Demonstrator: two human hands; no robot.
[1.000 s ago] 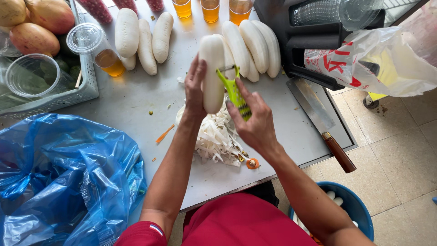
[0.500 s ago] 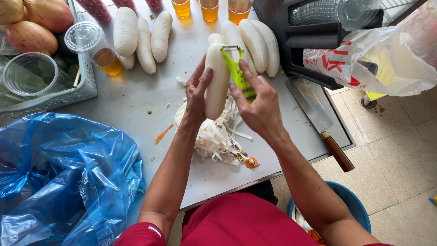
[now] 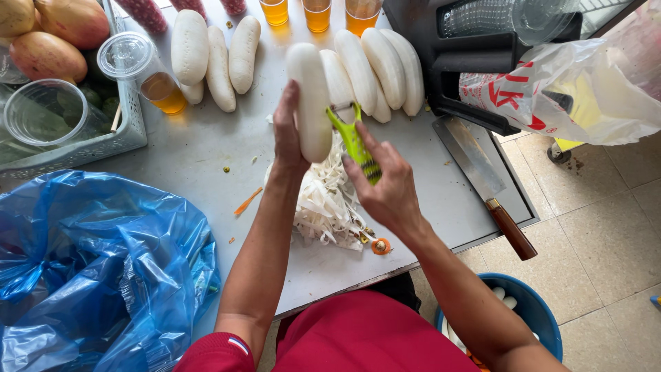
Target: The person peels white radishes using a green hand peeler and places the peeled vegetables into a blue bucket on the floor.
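Above the peel pile, left hand grips a white radish, right hand clasps a green peeler.

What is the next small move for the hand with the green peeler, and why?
Probably a pull of the peeler toward the body along the white radish. The right hand has its blade near the upper part of the radish, the left hand holds that radish tilted, and a pile of peelings lies underneath.

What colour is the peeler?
Lime green, with a metal blade; the peeler shows best in the head view, held in the right hand.
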